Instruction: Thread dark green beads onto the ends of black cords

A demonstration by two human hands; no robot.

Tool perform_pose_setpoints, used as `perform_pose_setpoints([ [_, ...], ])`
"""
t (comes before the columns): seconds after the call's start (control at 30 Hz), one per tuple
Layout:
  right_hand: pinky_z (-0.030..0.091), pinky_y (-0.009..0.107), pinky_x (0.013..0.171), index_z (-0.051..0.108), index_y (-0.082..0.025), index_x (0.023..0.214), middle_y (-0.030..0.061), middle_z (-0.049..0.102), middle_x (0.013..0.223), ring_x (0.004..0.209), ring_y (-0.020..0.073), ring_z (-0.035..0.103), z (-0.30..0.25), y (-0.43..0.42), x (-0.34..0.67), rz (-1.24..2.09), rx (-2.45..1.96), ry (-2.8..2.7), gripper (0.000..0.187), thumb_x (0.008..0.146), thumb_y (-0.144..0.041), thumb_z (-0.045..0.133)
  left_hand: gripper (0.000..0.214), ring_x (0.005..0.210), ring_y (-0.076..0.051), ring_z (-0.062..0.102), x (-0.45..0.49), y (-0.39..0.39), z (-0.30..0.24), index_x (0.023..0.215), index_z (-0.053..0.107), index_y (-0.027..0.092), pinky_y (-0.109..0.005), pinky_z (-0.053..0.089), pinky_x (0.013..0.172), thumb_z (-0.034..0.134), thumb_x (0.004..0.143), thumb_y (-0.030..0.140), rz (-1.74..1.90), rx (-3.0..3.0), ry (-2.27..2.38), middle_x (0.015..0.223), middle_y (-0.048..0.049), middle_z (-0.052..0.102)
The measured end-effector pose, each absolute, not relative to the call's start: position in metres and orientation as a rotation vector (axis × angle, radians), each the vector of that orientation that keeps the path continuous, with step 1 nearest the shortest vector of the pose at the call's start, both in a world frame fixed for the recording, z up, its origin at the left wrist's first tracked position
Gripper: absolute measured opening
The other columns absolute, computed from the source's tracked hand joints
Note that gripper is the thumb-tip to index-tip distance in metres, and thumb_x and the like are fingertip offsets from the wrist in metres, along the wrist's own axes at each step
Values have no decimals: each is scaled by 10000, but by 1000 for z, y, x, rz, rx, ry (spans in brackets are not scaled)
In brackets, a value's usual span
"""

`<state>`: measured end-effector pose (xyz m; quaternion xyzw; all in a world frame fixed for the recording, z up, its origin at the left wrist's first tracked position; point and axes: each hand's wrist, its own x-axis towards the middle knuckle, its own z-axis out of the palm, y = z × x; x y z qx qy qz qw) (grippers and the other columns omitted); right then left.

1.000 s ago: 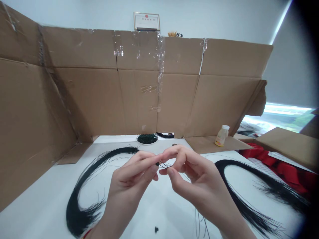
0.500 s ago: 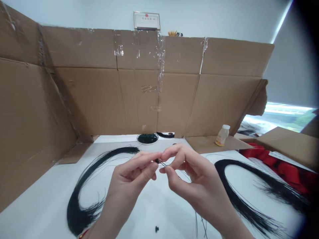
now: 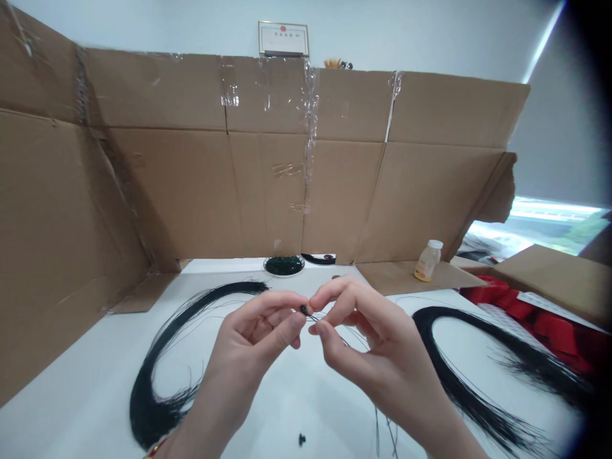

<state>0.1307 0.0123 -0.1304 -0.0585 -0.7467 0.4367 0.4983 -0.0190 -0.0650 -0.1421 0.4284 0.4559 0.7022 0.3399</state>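
Between the thumb and fingertips of my left hand point(image 3: 261, 335) is a small dark bead-like piece point(image 3: 303, 310). Thin black cords point(image 3: 313, 317) run from this piece into the pinch of my right hand point(image 3: 368, 344), whose fingertips nearly meet those of the left. More cord ends point(image 3: 389, 430) hang below my right wrist. On the white table, close to me and between my forearms, lies another small dark piece point(image 3: 301, 440). The far side of the held piece is hidden by my fingers.
Curved bundles of black cord lie at left point(image 3: 148, 389) and right point(image 3: 440, 357). A dish point(image 3: 284, 274) of dark green pieces stands at the back, by a cardboard screen point(image 3: 268, 191). A bottle point(image 3: 428, 261) and a box of red items point(image 3: 549, 325) are at right.
My left fingertips have parted slightly, and the small dark piece shows more, turned a little. The right hand keeps its pinch on the cords. The view has shifted slightly.
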Motion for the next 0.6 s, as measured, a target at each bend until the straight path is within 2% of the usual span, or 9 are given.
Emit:
perform_pose_setpoints([
  [0.1, 599, 214, 765, 580, -196, 764, -15, 660, 980, 882, 107, 684, -131, 12, 131, 1067, -159, -1813, 198, 884, -68, 672, 139, 640, -100, 538, -20, -64, -143, 857, 831, 295, -203, 479, 650, 874, 782, 403, 1810, 1096, 1118, 746, 12, 716],
  [0.4, 609, 300, 825, 562, -193, 752, 21, 648, 1021, 958, 171, 693, -133, 11, 132, 1271, -157, -1770, 198, 895, -94, 657, 122, 671, -72, 573, -20, -58, -146, 830, 815, 249, -177, 512, 725, 875, 798, 351, 1739, 968, 842, 735, 34, 668],
  [0.6, 595, 311, 809, 529, -194, 736, 11, 634, 1002, 908, 163, 686, -133, 9, 131, 1217, -186, -1773, 223, 890, -119, 672, 88, 691, -72, 550, -20, -58, -146, 834, 829, 245, -173, 522, 730, 866, 812, 322, 1730, 970, 814, 823, 24, 714],
])
